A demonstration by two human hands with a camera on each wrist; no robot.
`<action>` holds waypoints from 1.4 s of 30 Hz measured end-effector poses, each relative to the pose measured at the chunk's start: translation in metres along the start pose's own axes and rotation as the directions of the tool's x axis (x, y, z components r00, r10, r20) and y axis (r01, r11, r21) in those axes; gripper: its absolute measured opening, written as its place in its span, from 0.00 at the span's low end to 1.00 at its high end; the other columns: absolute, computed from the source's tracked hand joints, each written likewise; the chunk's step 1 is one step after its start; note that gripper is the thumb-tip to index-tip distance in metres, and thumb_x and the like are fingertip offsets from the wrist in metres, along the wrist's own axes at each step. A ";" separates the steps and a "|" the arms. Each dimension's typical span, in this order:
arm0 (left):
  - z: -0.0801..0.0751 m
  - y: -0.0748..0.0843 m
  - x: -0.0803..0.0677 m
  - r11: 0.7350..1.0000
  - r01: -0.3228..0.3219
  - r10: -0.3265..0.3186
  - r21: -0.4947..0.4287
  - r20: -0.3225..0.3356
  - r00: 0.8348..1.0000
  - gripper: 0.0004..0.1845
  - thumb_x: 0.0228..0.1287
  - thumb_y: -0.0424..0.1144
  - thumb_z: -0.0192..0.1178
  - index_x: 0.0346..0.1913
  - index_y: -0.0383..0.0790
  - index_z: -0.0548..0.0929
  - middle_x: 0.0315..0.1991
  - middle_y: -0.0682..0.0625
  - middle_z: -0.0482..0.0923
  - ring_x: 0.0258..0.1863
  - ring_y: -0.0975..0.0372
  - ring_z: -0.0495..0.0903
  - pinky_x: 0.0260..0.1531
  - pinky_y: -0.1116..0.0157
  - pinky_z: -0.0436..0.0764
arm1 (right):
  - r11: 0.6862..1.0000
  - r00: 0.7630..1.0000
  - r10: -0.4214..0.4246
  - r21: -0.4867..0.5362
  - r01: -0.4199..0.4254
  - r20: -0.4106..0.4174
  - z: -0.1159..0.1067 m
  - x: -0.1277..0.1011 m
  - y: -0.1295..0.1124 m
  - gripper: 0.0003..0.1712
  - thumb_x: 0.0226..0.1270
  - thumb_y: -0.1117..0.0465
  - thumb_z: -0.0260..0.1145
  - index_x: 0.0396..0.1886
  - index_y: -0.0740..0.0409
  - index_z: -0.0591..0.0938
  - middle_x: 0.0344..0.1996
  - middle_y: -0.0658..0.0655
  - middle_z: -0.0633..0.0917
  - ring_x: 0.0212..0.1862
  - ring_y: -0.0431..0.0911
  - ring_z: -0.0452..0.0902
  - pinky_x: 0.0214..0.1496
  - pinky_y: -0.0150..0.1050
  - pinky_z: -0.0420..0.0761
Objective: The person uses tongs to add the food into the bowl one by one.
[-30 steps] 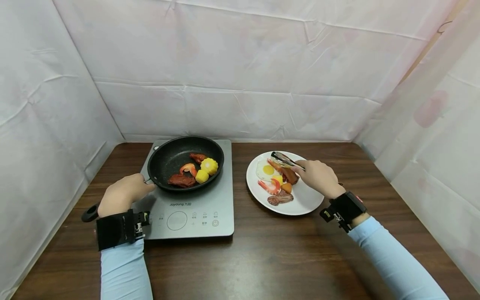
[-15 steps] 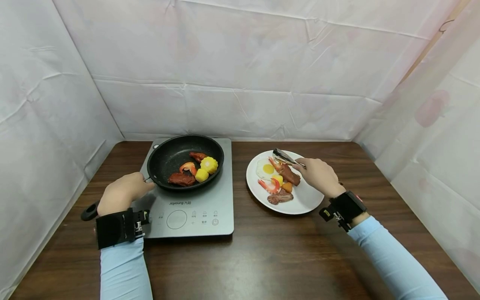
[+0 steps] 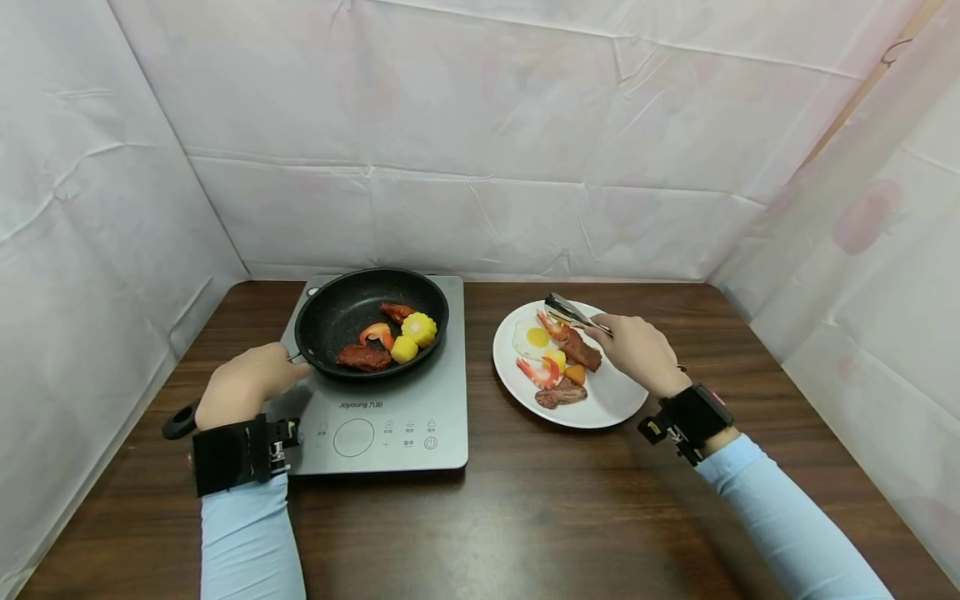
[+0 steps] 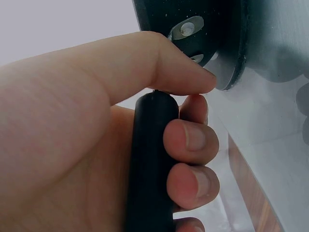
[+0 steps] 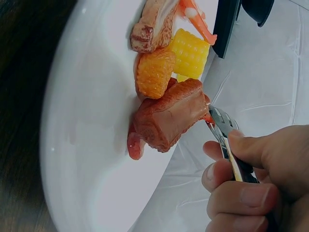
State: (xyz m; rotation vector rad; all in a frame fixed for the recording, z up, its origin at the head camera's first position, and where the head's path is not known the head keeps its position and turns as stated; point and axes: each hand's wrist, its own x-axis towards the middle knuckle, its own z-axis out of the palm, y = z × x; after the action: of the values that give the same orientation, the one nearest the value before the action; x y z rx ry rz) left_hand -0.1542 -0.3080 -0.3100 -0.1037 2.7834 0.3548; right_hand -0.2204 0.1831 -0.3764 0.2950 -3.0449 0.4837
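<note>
At the left, we see the left hand (image 3: 251, 387) with its fingers (image 4: 195, 140) curled round a long black handle (image 4: 152, 169). The round black frying pan (image 3: 337, 321) lies just beyond them, over a flat silver cooktop (image 3: 375, 450), with 2 yellow corn pieces (image 3: 418, 330) inside. Farther right, on the dark brown wooden table (image 3: 525, 517), stands a round white plate (image 3: 615, 404). Above it, narrow shiny metal tongs (image 3: 572, 312) reach leftward from the bent fingers of the right hand (image 3: 637, 354), which pinch them; the tips are beside an orange prawn (image 3: 552, 326), but we cannot tell whether they grip it.
</note>
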 end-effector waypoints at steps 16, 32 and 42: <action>0.001 -0.001 0.001 1.000 0.004 -0.004 -0.009 -0.003 1.000 0.21 0.75 0.51 0.49 0.27 0.39 0.70 0.24 0.49 0.65 0.27 0.56 0.70 0.29 0.59 0.70 | 0.999 0.998 -0.037 0.014 0.037 -0.051 -0.004 0.003 -0.018 0.23 0.79 0.46 0.57 0.64 0.52 0.81 0.23 0.56 0.81 0.21 0.47 0.68 0.21 0.39 0.59; 0.001 0.002 -0.001 1.000 0.000 0.000 -0.009 -0.007 1.000 0.21 0.76 0.51 0.50 0.28 0.37 0.71 0.24 0.48 0.65 0.27 0.56 0.70 0.29 0.60 0.70 | 0.984 0.982 -0.141 0.090 0.153 -0.128 -0.011 0.016 -0.074 0.25 0.80 0.43 0.55 0.65 0.49 0.80 0.32 0.56 0.85 0.26 0.46 0.71 0.28 0.39 0.63; 0.001 0.001 -0.001 1.000 0.003 -0.003 -0.012 -0.004 1.000 0.22 0.76 0.50 0.50 0.29 0.36 0.73 0.25 0.47 0.68 0.27 0.55 0.72 0.28 0.59 0.72 | 0.951 0.968 -0.188 0.216 0.222 -0.165 -0.013 0.027 -0.114 0.21 0.79 0.42 0.55 0.62 0.41 0.82 0.34 0.50 0.83 0.27 0.46 0.69 0.30 0.41 0.63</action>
State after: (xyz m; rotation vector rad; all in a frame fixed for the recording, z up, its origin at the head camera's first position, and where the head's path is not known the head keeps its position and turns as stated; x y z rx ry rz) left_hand -0.1530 -0.3067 -0.3098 -0.1121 2.7849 0.3716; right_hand -0.2241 0.0759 -0.3271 0.5552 -2.7784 0.8093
